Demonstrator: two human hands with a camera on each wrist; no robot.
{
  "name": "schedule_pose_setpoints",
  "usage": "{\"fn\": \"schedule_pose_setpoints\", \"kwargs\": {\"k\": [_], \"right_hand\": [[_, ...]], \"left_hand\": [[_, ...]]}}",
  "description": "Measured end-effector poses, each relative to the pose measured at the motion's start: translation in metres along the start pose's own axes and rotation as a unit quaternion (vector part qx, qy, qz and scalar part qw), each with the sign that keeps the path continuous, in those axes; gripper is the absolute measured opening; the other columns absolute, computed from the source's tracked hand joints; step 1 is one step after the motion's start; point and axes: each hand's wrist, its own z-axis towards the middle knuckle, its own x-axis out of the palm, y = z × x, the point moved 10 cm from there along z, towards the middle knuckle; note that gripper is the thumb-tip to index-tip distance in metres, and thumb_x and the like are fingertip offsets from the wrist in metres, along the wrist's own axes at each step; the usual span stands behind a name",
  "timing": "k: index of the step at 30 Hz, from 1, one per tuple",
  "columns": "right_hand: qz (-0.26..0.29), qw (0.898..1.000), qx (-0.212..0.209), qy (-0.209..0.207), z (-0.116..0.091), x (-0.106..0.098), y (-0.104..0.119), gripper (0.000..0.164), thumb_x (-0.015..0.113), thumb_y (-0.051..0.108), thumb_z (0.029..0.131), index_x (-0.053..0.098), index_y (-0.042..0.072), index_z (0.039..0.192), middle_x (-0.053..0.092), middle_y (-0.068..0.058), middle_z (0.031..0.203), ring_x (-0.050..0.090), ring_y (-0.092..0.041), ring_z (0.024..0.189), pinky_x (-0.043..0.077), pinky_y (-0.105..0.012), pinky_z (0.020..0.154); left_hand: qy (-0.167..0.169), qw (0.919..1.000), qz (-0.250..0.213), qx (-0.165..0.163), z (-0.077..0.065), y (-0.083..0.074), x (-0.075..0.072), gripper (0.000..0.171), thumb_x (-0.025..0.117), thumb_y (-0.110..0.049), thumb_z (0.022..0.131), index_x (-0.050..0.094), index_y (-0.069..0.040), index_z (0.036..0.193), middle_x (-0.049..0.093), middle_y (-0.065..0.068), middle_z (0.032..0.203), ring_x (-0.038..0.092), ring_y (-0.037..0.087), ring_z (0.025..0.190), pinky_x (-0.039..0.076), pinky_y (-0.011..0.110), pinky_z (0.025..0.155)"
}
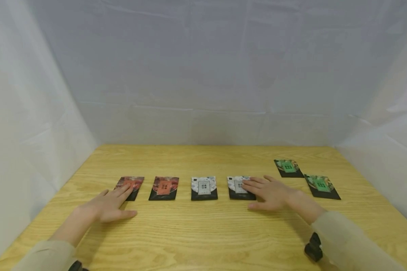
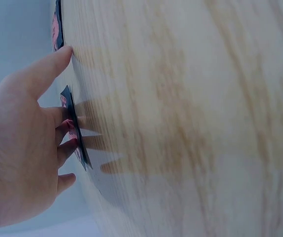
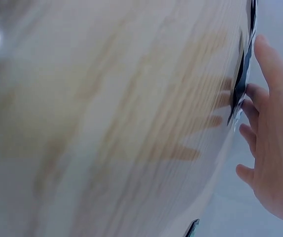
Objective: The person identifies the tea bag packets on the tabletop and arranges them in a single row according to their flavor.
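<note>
Spread fingers of my left hand [image 1: 110, 206] lie over the leftmost red-and-black packet [image 1: 135, 183], covering part of its label. In the left wrist view the fingertips meet that packet [image 2: 80, 143], and the thumb points toward the second one. My right hand [image 1: 269, 192] reaches onto a white-and-black packet [image 1: 235, 192], its fingers extended across the right part of the label. The right wrist view has those fingertips right at the packet's face [image 3: 239, 86]. Between the hands lie another red packet [image 1: 164, 188] and another white packet [image 1: 204, 188], in the same row.
Two green-and-black packets lie at the right: one farther back [image 1: 288, 168], the other [image 1: 322, 186] nearer, beyond my right wrist. All rest on a wooden table [image 1: 190, 233]. White sheeting [image 1: 203, 75] walls the back and both sides. Dark wrist devices sit at both sleeves.
</note>
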Motion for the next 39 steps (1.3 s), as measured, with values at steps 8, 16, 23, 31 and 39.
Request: {"fn": "schedule_pose_setpoints", "kwargs": {"k": [8, 16, 23, 31, 39], "right_hand": [[0.026, 0.999, 0.010, -0.031, -0.005, -0.002, -0.008, 0.075, 0.039, 0.058, 0.093, 0.023, 0.010, 0.149, 0.020, -0.010, 0.153, 0.019, -0.031, 0.138, 0.015, -0.057, 0.108], [0.052, 0.995, 0.048, -0.072, -0.028, -0.013, -0.036, 0.071, 0.037, 0.051, 0.097, 0.023, 0.003, 0.147, 0.020, -0.017, 0.151, 0.019, -0.037, 0.137, 0.014, -0.059, 0.107], [0.078, 0.987, 0.080, -0.115, -0.045, -0.017, -0.066, 0.067, 0.040, 0.045, 0.098, 0.020, 0.006, 0.149, 0.021, -0.022, 0.149, 0.020, -0.042, 0.135, 0.015, -0.062, 0.104], [0.130, 0.976, 0.134, -0.110, -0.058, -0.014, -0.100, 0.069, 0.040, 0.043, 0.098, 0.022, -0.004, 0.145, 0.019, -0.027, 0.148, 0.016, -0.046, 0.134, 0.008, -0.063, 0.105], [0.145, 0.970, 0.179, -0.081, -0.063, -0.008, -0.121, 0.072, 0.039, 0.046, 0.098, 0.022, -0.006, 0.144, 0.017, -0.030, 0.147, 0.015, -0.048, 0.133, 0.009, -0.064, 0.103]], "left_hand": [[0.006, 1.0000, -0.005, 0.000, 0.000, 0.000, 0.001, 0.093, 0.047, -0.062, 0.087, 0.022, 0.007, 0.144, 0.016, 0.030, 0.147, 0.018, 0.051, 0.131, 0.009, 0.070, 0.100], [0.011, 0.9999, -0.007, -0.003, 0.001, 0.001, 0.002, 0.093, 0.047, -0.061, 0.087, 0.021, 0.007, 0.144, 0.016, 0.030, 0.148, 0.018, 0.050, 0.131, 0.009, 0.070, 0.100], [0.008, 1.0000, 0.000, -0.005, 0.001, 0.001, 0.002, 0.093, 0.046, -0.062, 0.087, 0.021, 0.007, 0.144, 0.016, 0.030, 0.148, 0.018, 0.050, 0.132, 0.009, 0.070, 0.100], [0.006, 1.0000, 0.004, -0.005, 0.001, 0.002, 0.002, 0.093, 0.045, -0.063, 0.087, 0.021, 0.006, 0.145, 0.015, 0.029, 0.148, 0.018, 0.050, 0.132, 0.008, 0.069, 0.100], [0.004, 1.0000, 0.004, -0.001, 0.001, 0.001, 0.001, 0.093, 0.046, -0.062, 0.087, 0.021, 0.006, 0.145, 0.016, 0.029, 0.148, 0.018, 0.050, 0.132, 0.009, 0.069, 0.101]]}}
